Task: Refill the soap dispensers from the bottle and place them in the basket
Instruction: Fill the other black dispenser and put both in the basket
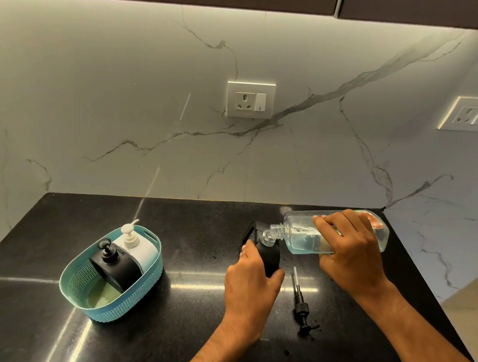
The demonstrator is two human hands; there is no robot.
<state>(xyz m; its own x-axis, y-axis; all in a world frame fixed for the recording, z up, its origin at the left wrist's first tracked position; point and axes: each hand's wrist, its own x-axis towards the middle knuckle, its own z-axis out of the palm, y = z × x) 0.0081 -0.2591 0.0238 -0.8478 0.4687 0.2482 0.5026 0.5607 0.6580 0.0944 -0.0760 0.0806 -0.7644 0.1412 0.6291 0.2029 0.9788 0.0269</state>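
My left hand [250,276] grips a black soap dispenser [268,254] standing on the dark counter with its pump removed. My right hand [348,245] holds a clear refill bottle [299,232] tipped nearly flat, its open neck at the dispenser's mouth. A little clear liquid lies in the bottle. The black pump [300,305] with its white tube lies on the counter between my hands. At the left a teal basket [91,285] holds a black dispenser [116,266] and a white dispenser [140,248], both with pumps on.
The black counter [161,334] ends at a marble backsplash with two wall sockets [250,99] [470,113]. Dark cabinets hang overhead. The counter's right edge [418,271] drops off close to the bottle. Small dark specks lie near the pump.
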